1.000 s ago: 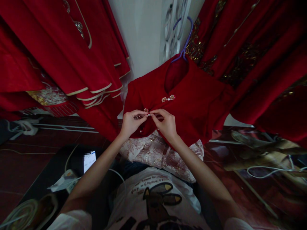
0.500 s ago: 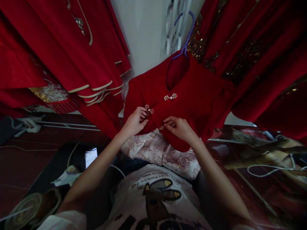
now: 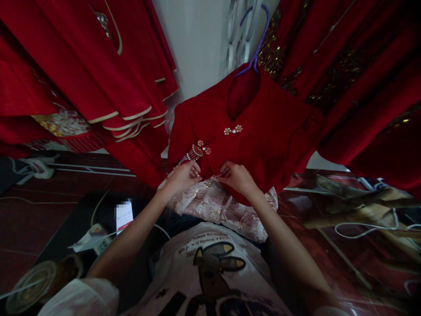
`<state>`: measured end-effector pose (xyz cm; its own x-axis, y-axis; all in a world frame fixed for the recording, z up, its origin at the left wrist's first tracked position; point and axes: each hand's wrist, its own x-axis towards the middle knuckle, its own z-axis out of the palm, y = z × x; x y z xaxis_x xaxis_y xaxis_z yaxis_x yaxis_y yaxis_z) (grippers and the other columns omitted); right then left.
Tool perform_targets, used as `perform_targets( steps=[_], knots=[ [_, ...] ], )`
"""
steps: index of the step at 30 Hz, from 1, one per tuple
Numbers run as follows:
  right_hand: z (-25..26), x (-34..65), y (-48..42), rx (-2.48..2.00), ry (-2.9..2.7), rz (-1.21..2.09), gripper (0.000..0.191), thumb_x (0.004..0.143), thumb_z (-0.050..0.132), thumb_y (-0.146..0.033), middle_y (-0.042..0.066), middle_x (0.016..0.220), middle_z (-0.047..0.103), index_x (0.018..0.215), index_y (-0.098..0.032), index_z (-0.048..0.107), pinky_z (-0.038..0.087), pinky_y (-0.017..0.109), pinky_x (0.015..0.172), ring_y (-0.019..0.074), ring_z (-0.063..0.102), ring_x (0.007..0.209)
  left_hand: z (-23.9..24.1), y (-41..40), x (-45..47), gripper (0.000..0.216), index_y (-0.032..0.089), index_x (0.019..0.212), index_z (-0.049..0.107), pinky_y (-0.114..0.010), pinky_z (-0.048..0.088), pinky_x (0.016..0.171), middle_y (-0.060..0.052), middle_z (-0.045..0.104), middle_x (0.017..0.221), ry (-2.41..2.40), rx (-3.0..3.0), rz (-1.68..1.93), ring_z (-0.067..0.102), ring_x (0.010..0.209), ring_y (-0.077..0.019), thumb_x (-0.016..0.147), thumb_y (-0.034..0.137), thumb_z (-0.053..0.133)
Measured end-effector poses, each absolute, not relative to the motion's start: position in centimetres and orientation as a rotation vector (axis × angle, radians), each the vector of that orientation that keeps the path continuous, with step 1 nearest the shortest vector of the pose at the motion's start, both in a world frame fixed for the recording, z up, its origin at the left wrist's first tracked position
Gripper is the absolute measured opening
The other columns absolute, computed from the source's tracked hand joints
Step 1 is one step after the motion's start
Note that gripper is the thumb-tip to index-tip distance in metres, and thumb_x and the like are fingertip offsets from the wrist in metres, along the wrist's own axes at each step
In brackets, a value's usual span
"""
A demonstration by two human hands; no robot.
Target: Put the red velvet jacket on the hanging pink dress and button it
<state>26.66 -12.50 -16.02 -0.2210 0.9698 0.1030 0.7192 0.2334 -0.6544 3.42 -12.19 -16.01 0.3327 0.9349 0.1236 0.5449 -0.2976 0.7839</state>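
A red jacket (image 3: pixel 263 131) hangs in front of me on a purple hanger (image 3: pixel 260 44), its lower part over my lap. A flower-shaped beaded fastener (image 3: pixel 233 130) joins the front below the neckline. Lower left, a second beaded fastener (image 3: pixel 204 148) sits beside a fringed beaded ornament (image 3: pixel 194 152). My left hand (image 3: pixel 184 176) has its fingers curled closed at the left front edge, just under that ornament. With closed fingertips, my right hand (image 3: pixel 237 176) pinches the right front edge at a small beaded fastener (image 3: pixel 218 176), mostly covered by the fingers.
Red garments (image 3: pixel 131 66) with pale piping hang at left, and red gold-trimmed garments (image 3: pixel 355 87) at right. Shiny pinkish brocade cloth (image 3: pixel 220 210) covers my lap. At lower left are a phone (image 3: pixel 124 213), a power strip (image 3: pixel 102 245) and a lidded cup (image 3: pixel 31 285) with a straw.
My left hand has moved down and left from the second fastener to the lower edge, uncovering the fringed ornament. My right hand has shifted left onto the lowest fastener.
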Motion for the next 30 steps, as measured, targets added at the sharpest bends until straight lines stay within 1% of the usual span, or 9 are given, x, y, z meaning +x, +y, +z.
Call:
perform_targets(
  steps=[4,10,15,19,21,24,30],
  knots=[
    [-16.8,26.2,-12.2,-1.498,-1.960,0.635,0.018,0.070,0.078,-0.021,0.001,0.076,0.071,0.080,-0.019,0.063,0.050,0.023,0.065,0.0140,0.067,0.069,-15.8,-12.3,4.0,0.009,0.018,0.079,0.060,-0.028,0.055,0.064,-0.003,0.068,0.075,1.298,1.976,0.773,0.066,0.068,-0.0154,0.076,0.021,0.067],
    [-16.9,25.8,-12.0,-1.360,-1.840,0.836,0.013,0.071,0.077,-0.022,0.002,0.075,0.073,0.081,-0.017,0.070,0.053,0.023,0.066,0.0138,0.069,0.068,-15.8,-12.4,3.9,0.010,0.020,0.082,0.063,-0.028,0.053,0.066,-0.004,0.071,0.077,1.292,2.059,0.786,0.068,0.071,-0.0167,0.084,0.030,0.062],
    [-16.0,27.0,-12.1,-1.250,-1.874,1.098,0.018,0.071,0.078,-0.028,0.004,0.079,0.075,0.085,-0.016,0.074,0.054,0.025,0.068,0.0145,0.069,0.071,-15.2,-12.3,3.9,0.015,0.019,0.082,0.061,-0.028,0.052,0.064,-0.004,0.070,0.076,1.351,2.048,0.819,0.067,0.068,-0.0167,0.084,0.034,0.064],
    [-15.4,27.4,-12.3,-1.052,-1.877,1.339,0.023,0.071,0.078,-0.033,0.002,0.079,0.074,0.087,-0.017,0.074,0.056,0.026,0.071,0.0131,0.069,0.072,-15.2,-12.2,4.1,0.010,0.019,0.083,0.061,-0.026,0.053,0.064,-0.003,0.069,0.076,1.235,1.981,0.774,0.067,0.069,-0.0153,0.083,0.029,0.062],
    [-15.4,27.1,-12.4,-1.035,-1.861,1.321,0.024,0.072,0.078,-0.035,0.003,0.080,0.074,0.088,-0.017,0.074,0.055,0.026,0.071,0.0128,0.068,0.073,-15.3,-12.2,4.0,0.008,0.019,0.085,0.062,-0.026,0.053,0.065,-0.002,0.069,0.076,1.263,2.007,0.767,0.066,0.069,-0.0147,0.080,0.025,0.064],
    [-15.7,26.5,-12.3,-1.055,-1.852,1.180,0.025,0.074,0.076,-0.037,0.004,0.084,0.075,0.089,-0.017,0.075,0.055,0.026,0.070,0.0134,0.068,0.074,-15.5,-12.1,3.8,0.014,0.019,0.085,0.061,-0.026,0.053,0.063,-0.001,0.068,0.074,1.306,2.056,0.754,0.066,0.068,-0.0147,0.075,0.023,0.069],
    [-16.3,25.5,-12.3,-1.098,-1.797,1.035,0.023,0.075,0.075,-0.035,0.004,0.082,0.075,0.089,-0.017,0.075,0.056,0.025,0.069,0.0140,0.070,0.074,-15.2,-11.1,3.8,0.009,0.019,0.085,0.063,-0.026,0.054,0.066,-0.001,0.070,0.074,1.202,2.081,0.698,0.067,0.069,-0.0146,0.076,0.017,0.065]
  ],
)
